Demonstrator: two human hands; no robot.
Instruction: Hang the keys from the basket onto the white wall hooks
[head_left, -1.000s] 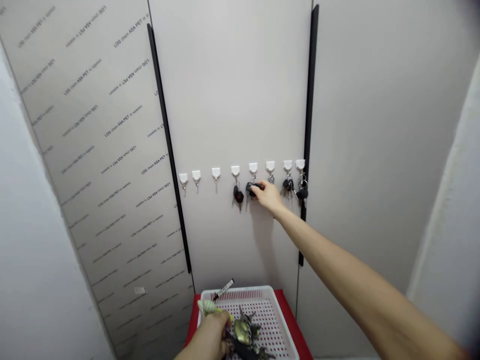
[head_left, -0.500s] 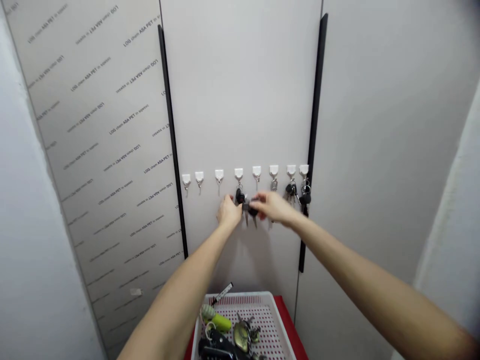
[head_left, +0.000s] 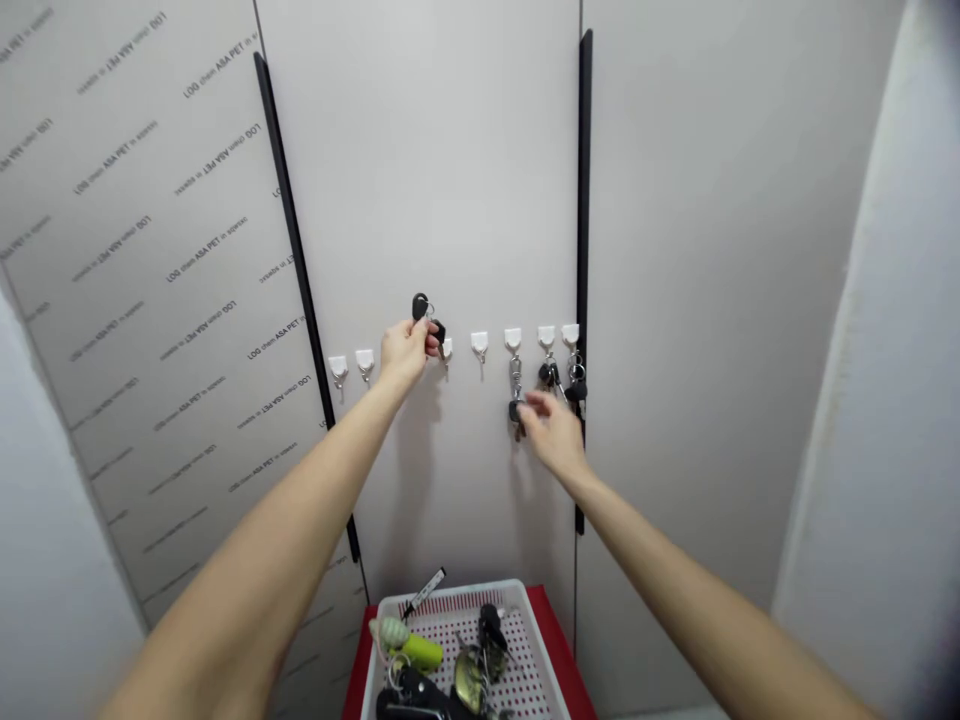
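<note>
A row of white hooks runs across a pale cabinet door. My left hand is raised at the hooks left of the middle. It is closed on a black key fob with a ring, which sticks up above my fingers. My right hand is lower and to the right. Its fingertips pinch the bottom of a key bunch that hangs from a hook. The two rightmost hooks carry more key bunches.
Below stands a white perforated basket on a red surface. It holds several keys, black fobs and a green-yellow item, and a pen lies over its rim. Black vertical handle strips flank the door. The left panel has printed film.
My left hand rose from the basket to the hooks and now holds a black fob up high. My right hand moved right, and the bunch it holds now hangs from a hook.
</note>
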